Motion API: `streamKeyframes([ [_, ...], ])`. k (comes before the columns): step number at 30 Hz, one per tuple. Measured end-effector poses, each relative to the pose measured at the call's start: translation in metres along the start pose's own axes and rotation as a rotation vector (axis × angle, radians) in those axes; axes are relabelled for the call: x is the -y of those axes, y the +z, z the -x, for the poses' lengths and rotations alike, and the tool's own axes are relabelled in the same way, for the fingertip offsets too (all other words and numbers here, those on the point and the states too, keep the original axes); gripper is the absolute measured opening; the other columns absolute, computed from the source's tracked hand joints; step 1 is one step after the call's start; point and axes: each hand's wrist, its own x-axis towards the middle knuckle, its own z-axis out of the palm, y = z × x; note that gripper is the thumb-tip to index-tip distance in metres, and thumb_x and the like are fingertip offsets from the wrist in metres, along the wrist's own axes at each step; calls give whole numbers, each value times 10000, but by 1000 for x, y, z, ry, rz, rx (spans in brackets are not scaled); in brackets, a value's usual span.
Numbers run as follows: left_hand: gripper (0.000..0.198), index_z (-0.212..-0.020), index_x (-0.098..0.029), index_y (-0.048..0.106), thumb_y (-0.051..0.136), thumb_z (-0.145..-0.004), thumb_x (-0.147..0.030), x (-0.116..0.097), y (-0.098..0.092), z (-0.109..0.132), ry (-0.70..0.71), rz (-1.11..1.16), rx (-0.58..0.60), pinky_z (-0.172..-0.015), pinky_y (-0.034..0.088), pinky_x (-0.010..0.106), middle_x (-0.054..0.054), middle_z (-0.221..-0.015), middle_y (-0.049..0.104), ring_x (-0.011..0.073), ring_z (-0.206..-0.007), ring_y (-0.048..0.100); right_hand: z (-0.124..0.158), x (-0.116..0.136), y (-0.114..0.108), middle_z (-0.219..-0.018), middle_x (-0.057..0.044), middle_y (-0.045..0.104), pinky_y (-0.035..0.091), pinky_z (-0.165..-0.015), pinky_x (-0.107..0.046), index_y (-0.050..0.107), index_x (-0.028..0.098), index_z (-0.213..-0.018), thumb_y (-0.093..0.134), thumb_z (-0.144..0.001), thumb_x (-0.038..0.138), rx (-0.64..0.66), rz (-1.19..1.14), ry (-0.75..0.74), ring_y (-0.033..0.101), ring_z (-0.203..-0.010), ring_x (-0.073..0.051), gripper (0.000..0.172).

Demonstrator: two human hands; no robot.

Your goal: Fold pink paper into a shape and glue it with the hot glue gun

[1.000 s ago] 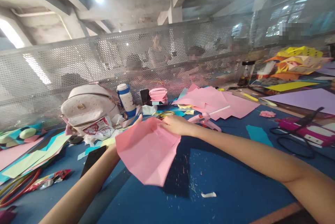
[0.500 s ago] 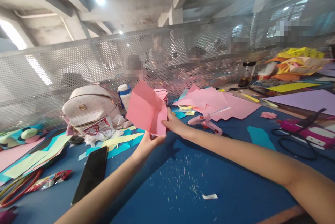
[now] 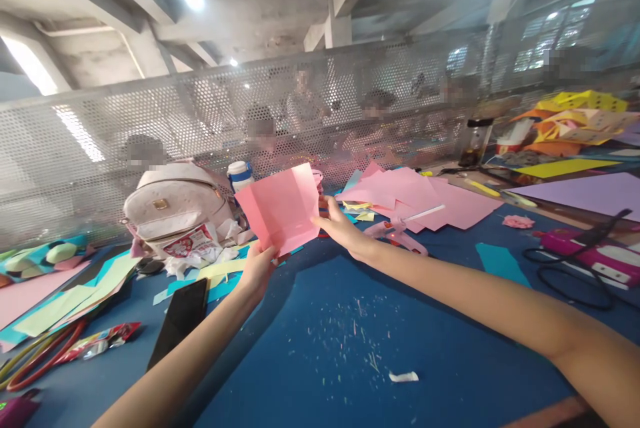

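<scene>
Pink creased paper sheet [image 3: 280, 208] is up in the air, held roughly upright above the blue table top [image 3: 320, 348], fold lines showing across its face. The left hand [image 3: 257, 268] is under it, fingers closed on the sheet's lower corner. The right hand [image 3: 340, 231] reaches in from the right side, thumb and fingers pinched on the sheet's right edge. Both arms are stretched well forward.

Just behind the sheet stands a white bottle with a blue band [image 3: 240, 175], and left of that a white leather backpack [image 3: 170, 205]. A flat black phone [image 3: 183, 311] lies on the table beside the left forearm. Past the right hand lies a pink glue gun [image 3: 397, 231], with a loose pile of pink paper sheets [image 3: 415, 191] beyond it. A small white scrap [image 3: 403, 377] lies near the table's front edge.
</scene>
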Motion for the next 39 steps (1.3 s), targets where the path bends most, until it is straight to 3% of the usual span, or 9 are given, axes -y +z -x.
streamKeyframes([
  [7, 119, -860, -129, 643, 684, -801, -224, 9, -11, -10, -25, -122, 13, -680, 552, 301, 9, -814, 668, 136, -701, 635, 6, 29, -7, -1397, -114, 393, 430, -1022, -383, 281, 251, -1309, 459, -771, 109, -103, 77, -316, 437, -1275, -206, 584],
  [11, 213, -1019, -123, 616, 583, -928, -313, 12, -19, -16, -19, -251, 45, -669, 552, 299, 36, -944, 649, 138, -763, 638, 22, 58, -18, -1397, -88, 415, 360, -1054, -446, 391, 256, -1315, 427, -855, 132, -167, 382, -615, 388, -1314, -248, 478],
  [15, 104, -901, -120, 651, 666, -842, -205, 4, -22, -18, 30, -356, 103, -664, 535, 281, 16, -872, 677, 143, -741, 642, 36, 75, -21, -1030, -83, 642, 371, -911, -454, 639, 228, -957, 400, -898, 130, 332, 836, -841, 549, -1056, -269, 264],
  [19, 206, -637, -175, 673, 674, -531, 2, -14, -20, -18, 98, -416, 145, -586, 481, 229, -27, -645, 672, 205, -730, 641, 46, 73, -11, -747, -69, 659, 359, -682, -362, 643, 184, -771, 441, -869, 117, 558, 1097, -809, 570, -713, -208, 235],
  [22, 247, -573, -185, 667, 622, -449, 24, -24, -20, -20, 105, -424, 193, -572, 465, 223, -38, -612, 669, 216, -709, 639, 53, 74, -6, -716, -53, 663, 281, -573, -323, 639, 180, -752, 460, -861, 123, 607, 1158, -790, 544, -621, -175, 217],
  [27, 311, -756, -164, 720, 706, -466, -52, -23, -25, -23, 48, -345, 200, -560, 473, 234, -1, -720, 721, 195, -646, 651, 62, 83, -7, -684, -55, 664, 255, -569, -324, 647, 170, -694, 452, -865, 105, 643, 1273, -806, 527, -601, -165, 268],
  [33, 351, -917, -130, 675, 771, -616, -282, 8, -11, -4, -112, -187, 190, -692, 549, 354, 64, -805, 731, 206, -703, 685, 59, 75, -4, -745, -77, 691, 293, -604, -332, 682, 154, -767, 464, -875, 104, 593, 1324, -800, 562, -656, -186, 248],
  [36, 366, -866, -120, 694, 805, -550, -269, 23, 1, 12, -175, -177, 238, -709, 551, 374, 73, -773, 736, 280, -739, 699, 52, 69, -6, -766, -104, 696, 283, -566, -325, 693, 139, -782, 474, -879, 125, 565, 1349, -740, 587, -665, -205, 240],
  [39, 333, -813, -110, 699, 804, -535, -261, 26, 6, 19, -200, -217, 262, -677, 544, 353, 98, -741, 730, 267, -701, 692, 46, 62, -10, -749, -96, 693, 293, -552, -310, 696, 141, -771, 474, -894, 158, 607, 1327, -668, 597, -662, -198, 254],
])
